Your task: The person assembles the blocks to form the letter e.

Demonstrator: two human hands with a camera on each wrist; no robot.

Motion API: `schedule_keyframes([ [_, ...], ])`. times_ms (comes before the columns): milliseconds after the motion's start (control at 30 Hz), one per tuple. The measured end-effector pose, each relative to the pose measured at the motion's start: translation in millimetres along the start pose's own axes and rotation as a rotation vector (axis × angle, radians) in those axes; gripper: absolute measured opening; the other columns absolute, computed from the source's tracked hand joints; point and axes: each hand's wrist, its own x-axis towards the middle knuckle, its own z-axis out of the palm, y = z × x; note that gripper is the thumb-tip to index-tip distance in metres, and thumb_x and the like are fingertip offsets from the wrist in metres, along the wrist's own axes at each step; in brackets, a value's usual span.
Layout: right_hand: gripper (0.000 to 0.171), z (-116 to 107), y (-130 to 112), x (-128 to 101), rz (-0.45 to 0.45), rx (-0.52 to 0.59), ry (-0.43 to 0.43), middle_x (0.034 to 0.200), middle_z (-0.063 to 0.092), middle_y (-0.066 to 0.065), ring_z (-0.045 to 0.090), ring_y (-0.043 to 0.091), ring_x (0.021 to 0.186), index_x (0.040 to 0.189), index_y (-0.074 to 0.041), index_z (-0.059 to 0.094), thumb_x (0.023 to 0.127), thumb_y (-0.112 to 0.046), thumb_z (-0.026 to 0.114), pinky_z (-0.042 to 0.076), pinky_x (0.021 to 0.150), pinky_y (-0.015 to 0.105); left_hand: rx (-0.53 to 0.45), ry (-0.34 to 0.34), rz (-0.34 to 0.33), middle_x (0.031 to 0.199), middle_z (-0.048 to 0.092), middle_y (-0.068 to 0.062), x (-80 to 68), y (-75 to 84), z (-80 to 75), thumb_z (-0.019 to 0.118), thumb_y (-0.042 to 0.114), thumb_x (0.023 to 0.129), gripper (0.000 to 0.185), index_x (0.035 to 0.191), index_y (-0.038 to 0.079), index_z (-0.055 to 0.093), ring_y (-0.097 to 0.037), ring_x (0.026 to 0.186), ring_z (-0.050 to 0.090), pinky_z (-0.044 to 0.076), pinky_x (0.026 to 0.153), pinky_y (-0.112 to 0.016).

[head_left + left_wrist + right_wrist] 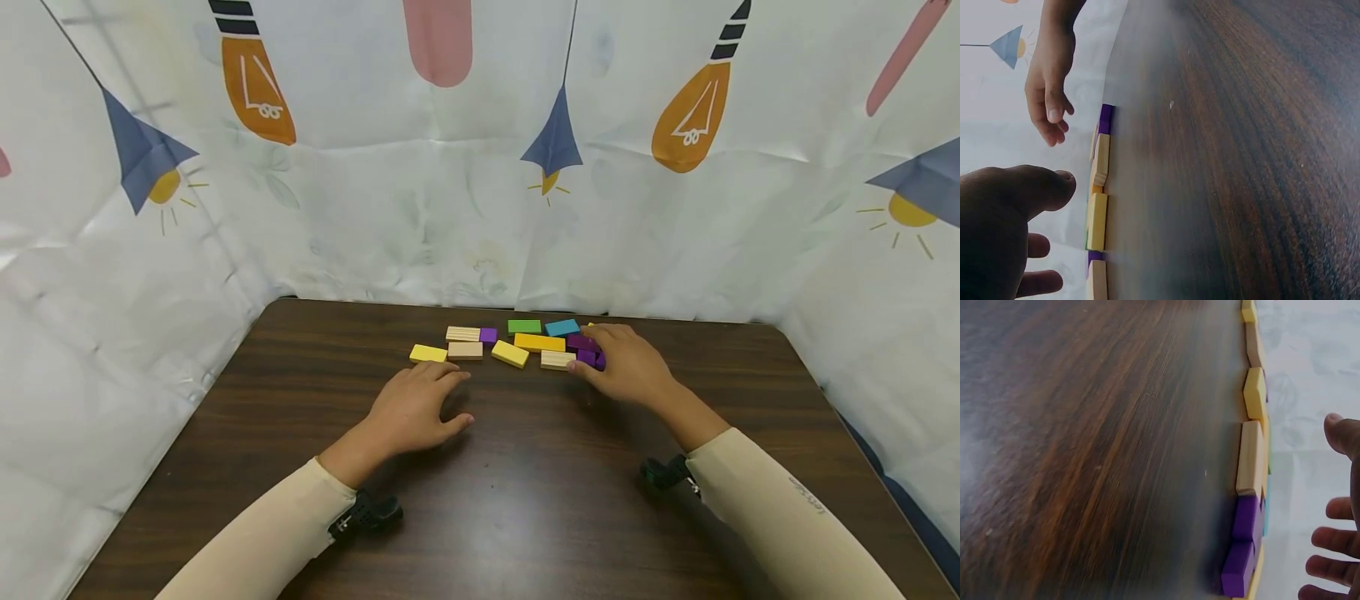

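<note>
Blocks lie loosely clustered on the far side of the table, and we'd call this the reaching stage: left hand relaxed and open near the leftmost yellow block, right hand loosely open above the purple blocks at the right end, neither gripping anything. We reckon picking one up calls for lowering the right hand and pinching lightly, neighbours un-nudged.

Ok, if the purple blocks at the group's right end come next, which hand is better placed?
Probably the right hand: in the head view it is close beside the purple blocks, and it holds nothing. The left hand is nearer the yellow block at the group's opposite end.
</note>
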Motion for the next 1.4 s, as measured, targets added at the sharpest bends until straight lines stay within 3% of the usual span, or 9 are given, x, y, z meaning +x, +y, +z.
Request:
schedule_keyframes([
  [300, 0.065, 15.0, -3.2, 19.4, -0.026, 0.014, -0.016, 0.133, 0.049, 0.005, 0.043, 0.026, 0.121, 0.132, -0.015, 0.054, 0.085, -0.06, 0.056, 0.043, 0.09, 0.05, -0.003, -0.01, -0.005, 0.129, 0.053, -0.003, 0.9, 0.8, 3.0, 0.061, 0.057, 0.081, 0.064, 0.134, 0.02, 0.053, -0.024, 0.119, 0.047, 0.039, 0.095, -0.047],
  [667, 0.059, 30.1, -5.9, 34.0, -0.052, 0.006, -0.04, 0.134, 0.049, 0.008, 0.043, 0.031, 0.121, 0.133, -0.017, 0.054, 0.088, -0.055, 0.054, 0.039, 0.091, 0.055, -0.006, 0.004, 0.018, 0.125, 0.055, -0.002, 2.3, 2.2, 4.8, 0.062, 0.056, 0.081, 0.067, 0.135, 0.018, 0.051, -0.023, 0.115, 0.05, 0.041, 0.091, -0.045],
  [967, 0.051, 36.4, -9.5, 49.2, -0.058, 0.015, -0.054, 0.133, 0.05, 0.005, 0.042, 0.028, 0.122, 0.129, -0.016, 0.058, 0.09, -0.049, 0.056, 0.041, 0.093, 0.047, -0.009, -0.006, 0.017, 0.125, 0.056, -0.002, 3.1, 5.4, 6.3, 0.062, 0.056, 0.08, 0.067, 0.135, 0.018, 0.051, -0.022, 0.114, 0.05, 0.042, 0.09, -0.044],
  [1400, 0.046, 41.6, -22.2, 67.7, -0.053, -0.006, -0.083, 0.12, 0.056, 0.004, 0.048, 0.025, 0.108, 0.121, -0.019, 0.065, 0.089, -0.052, 0.055, 0.043, 0.088, 0.043, -0.013, -0.013, 0.015, 0.125, 0.056, -0.001, 3.3, 6.3, 6.5, 0.062, 0.057, 0.08, 0.067, 0.135, 0.019, 0.051, -0.022, 0.114, 0.051, 0.041, 0.091, -0.043],
])
